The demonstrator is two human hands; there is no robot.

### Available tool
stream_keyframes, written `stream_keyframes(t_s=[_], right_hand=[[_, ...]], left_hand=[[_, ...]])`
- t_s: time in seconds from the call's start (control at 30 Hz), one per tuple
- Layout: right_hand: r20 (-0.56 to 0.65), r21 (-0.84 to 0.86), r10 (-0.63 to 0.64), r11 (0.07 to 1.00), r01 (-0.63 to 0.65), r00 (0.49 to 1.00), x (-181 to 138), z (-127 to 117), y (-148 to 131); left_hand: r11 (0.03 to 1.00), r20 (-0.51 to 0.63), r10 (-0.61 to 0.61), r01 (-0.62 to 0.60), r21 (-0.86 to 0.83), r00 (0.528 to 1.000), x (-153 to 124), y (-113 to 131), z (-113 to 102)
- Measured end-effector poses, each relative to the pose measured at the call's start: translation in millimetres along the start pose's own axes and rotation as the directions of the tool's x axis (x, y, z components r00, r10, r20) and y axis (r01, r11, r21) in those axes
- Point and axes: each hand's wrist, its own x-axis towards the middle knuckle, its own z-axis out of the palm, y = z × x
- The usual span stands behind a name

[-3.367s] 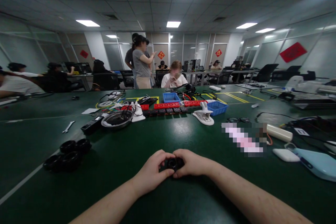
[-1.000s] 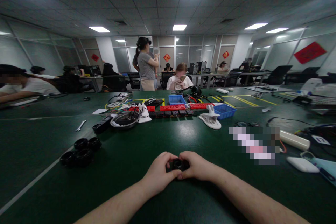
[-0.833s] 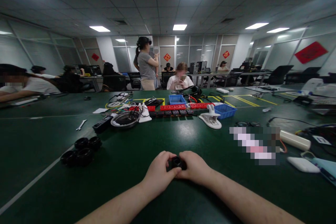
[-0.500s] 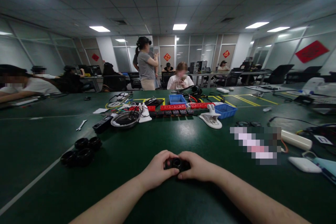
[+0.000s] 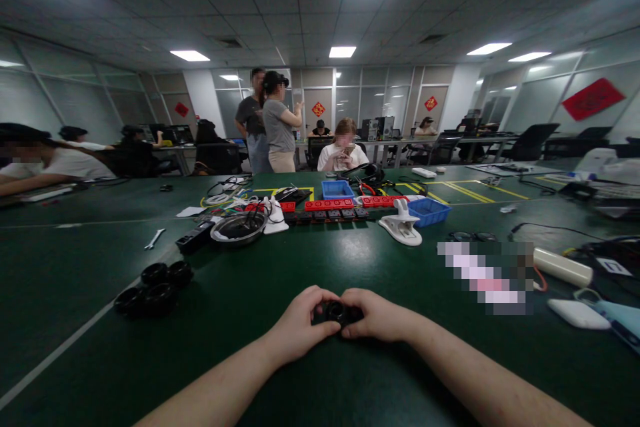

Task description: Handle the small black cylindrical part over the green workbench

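A small black round part [image 5: 338,311] rests low over the green table [image 5: 260,280], pinched between both of my hands. My left hand [image 5: 300,325] curls round its left side with thumb and fingers closed on it. My right hand [image 5: 376,315] grips its right side the same way. Both forearms lie on the table toward me. To my left sits a cluster of several black round parts [image 5: 153,282], apart from my hands.
Mid-table lie a metal bowl [image 5: 239,227], red and black power strips [image 5: 330,205], two blue bins [image 5: 427,211], a white clamp [image 5: 401,225] and a wrench [image 5: 154,238]. White devices [image 5: 575,313] lie at right. A seated person [image 5: 343,147] and standing people [image 5: 273,121] are beyond.
My hands have kept hold of the black part, shifting only slightly. A second standing person has come into view behind the one in grey.
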Motion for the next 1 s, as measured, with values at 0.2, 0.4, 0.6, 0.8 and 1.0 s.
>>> stream_keyframes(t_s=[0.2,0.4,0.6,0.8,1.0], right_hand=[[-0.007,-0.015,0.012,1.000,-0.012,1.000,0.8,0.7,0.6],[-0.039,0.001,0.100,0.995,-0.100,0.994,1.8,5.4,3.2],[-0.213,-0.159,0.195,0.960,-0.231,0.957,6.2,19.2,-3.8],[-0.349,-0.315,0.134,0.915,-0.251,0.928,7.1,29.1,-12.6],[-0.133,-0.084,0.060,0.994,-0.072,0.989,0.2,12.0,-4.0]], left_hand=[[1.000,-0.007,0.013,-0.013,0.004,1.000,0.5,-1.3,0.9],[0.999,-0.027,-0.049,0.049,-0.015,0.998,-0.5,-1.0,3.8],[0.991,-0.160,-0.124,0.130,0.028,0.979,-0.3,-1.1,14.9],[0.988,-0.198,-0.138,0.149,0.042,0.970,0.3,0.6,13.8],[0.999,-0.048,-0.041,0.040,-0.019,0.998,0.2,-3.4,2.8]])
